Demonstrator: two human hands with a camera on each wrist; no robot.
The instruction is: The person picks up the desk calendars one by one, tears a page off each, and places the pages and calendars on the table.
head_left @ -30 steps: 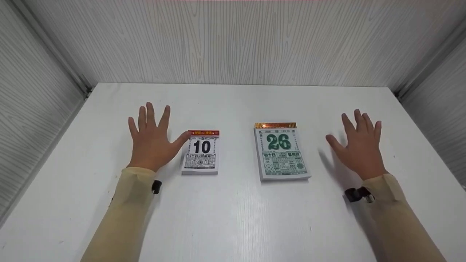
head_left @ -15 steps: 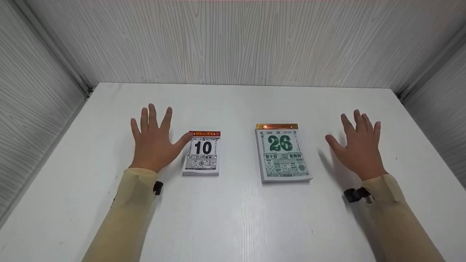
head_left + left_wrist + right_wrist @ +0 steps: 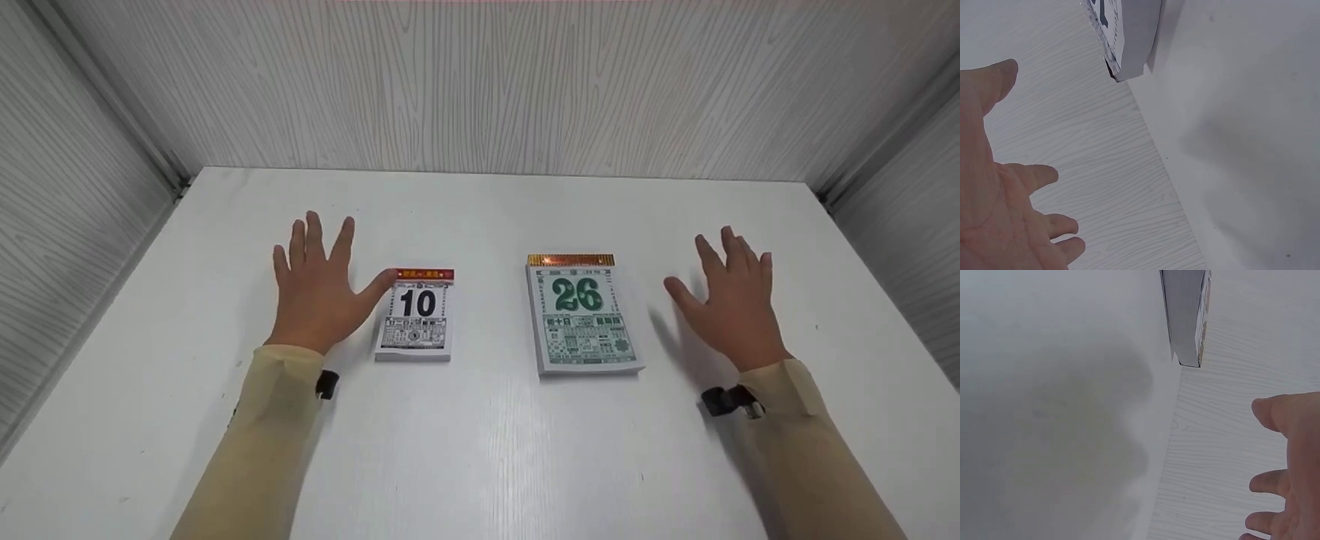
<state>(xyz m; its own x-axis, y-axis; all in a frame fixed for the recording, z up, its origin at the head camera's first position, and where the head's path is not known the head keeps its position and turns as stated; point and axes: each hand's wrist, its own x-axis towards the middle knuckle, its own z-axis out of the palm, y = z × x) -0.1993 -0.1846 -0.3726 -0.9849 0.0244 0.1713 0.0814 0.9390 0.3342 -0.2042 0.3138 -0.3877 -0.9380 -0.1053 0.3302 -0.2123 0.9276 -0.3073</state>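
My left hand (image 3: 313, 304) is held over the table with its fingers spread and nothing in it. Its thumb tip overlaps the top left corner of a small tear-off calendar (image 3: 415, 313) in the head view; the left wrist view shows the hand apart from that calendar (image 3: 1137, 39). The small one has a red header and a black 10. To its right lies a larger tear-off calendar (image 3: 585, 319) with a gold header and a green 26. My right hand (image 3: 735, 307), fingers spread and holding nothing, hovers to the right of it. The right wrist view catches this calendar's thick edge (image 3: 1183, 318).
Both calendars lie flat on a white table (image 3: 487, 450). A wood-grain panel (image 3: 480, 90) rises behind the table's back edge, and similar panels stand at the left (image 3: 67, 172) and right (image 3: 907, 172). Dark wrist cameras (image 3: 720, 401) sit by the sleeves.
My right hand has shifted slightly left, toward the larger calendar. The left hand and both calendars stay almost where they were, apart from a small shift of the whole head view.
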